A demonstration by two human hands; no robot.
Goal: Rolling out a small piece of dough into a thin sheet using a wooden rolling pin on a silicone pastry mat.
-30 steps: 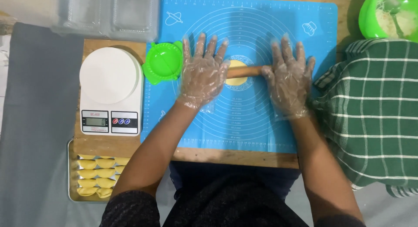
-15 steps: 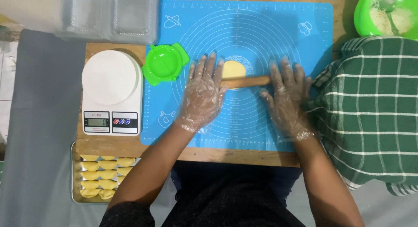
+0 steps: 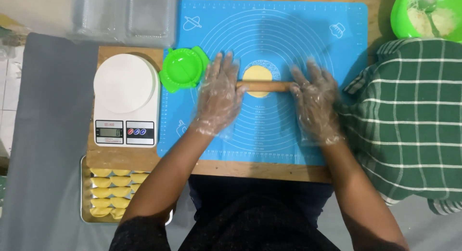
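left hand [image 3: 219, 94], right hand [image 3: 315, 101] | fingers flat, open on rolling pin [image 3: 264, 86] | over dough [image 3: 257, 74]

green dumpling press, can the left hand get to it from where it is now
Probably yes. The green dumpling press lies open on the mat's left edge, just beside the left hand, which rests flat on the rolling pin. Nothing lies between them; the hand would only need to leave the pin.

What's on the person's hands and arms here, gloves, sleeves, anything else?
Both the left hand and the right hand wear thin, clear, crinkly disposable plastic gloves that end loosely at the wrists. The forearms are bare. Dark sleeves start at about the elbows, with a fine speckled look on the left one. No watch, rings or bands can be made out.
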